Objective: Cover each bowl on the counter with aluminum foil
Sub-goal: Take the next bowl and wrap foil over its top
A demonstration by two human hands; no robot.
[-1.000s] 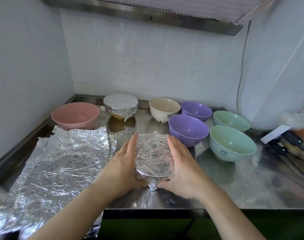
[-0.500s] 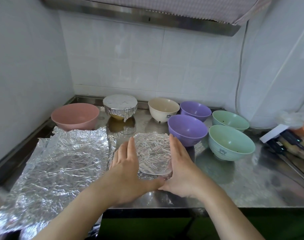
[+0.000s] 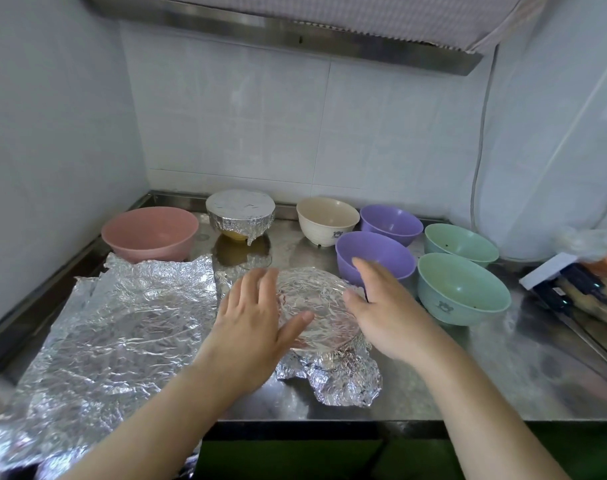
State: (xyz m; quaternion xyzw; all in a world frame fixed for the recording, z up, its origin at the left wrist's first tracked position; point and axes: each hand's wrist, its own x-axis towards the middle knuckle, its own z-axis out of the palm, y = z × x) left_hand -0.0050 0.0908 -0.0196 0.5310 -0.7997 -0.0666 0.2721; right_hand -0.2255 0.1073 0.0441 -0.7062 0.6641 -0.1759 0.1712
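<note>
Foil-wrapped bowl with crinkled silver top (image 3: 317, 311) sits near the front edge of the stainless steel bench (image 3: 468, 375), between the two hands. Top skin is stretched roughly flat; a loose crumpled skirt of foil (image 3: 343, 379) flares out onto the bench at the near side, not yet pressed in.

Left hand (image 3: 250, 323): fingers straight and spread wide, lying against the left side of the foil top, thumb reaching across the near part of it. Holding nothing. Right hand (image 3: 381, 306): fingers also extended and loose, at the right rim; cannot tell whether it touches the foil or is just beside it.

Handling judgement: foil is thin, light, holds any crease, tears if dragged over the rim. Bowl likely light plastic, so it may skid on the smooth steel if pushed from one side only. Best contact: both palms cupping the wall just under the rim, pressing the skirt inward and down; keep off the taut centre, which would dent.

Stack of loose crumpled foil sheets (image 3: 115, 323) lies just left. Behind: one covered bowl with yellow base (image 3: 240, 213); still open are pink bowl (image 3: 149, 233), cream bowl (image 3: 328, 220), two purple bowls (image 3: 376, 258), two green bowls (image 3: 463, 289). Most of the task remains.
</note>
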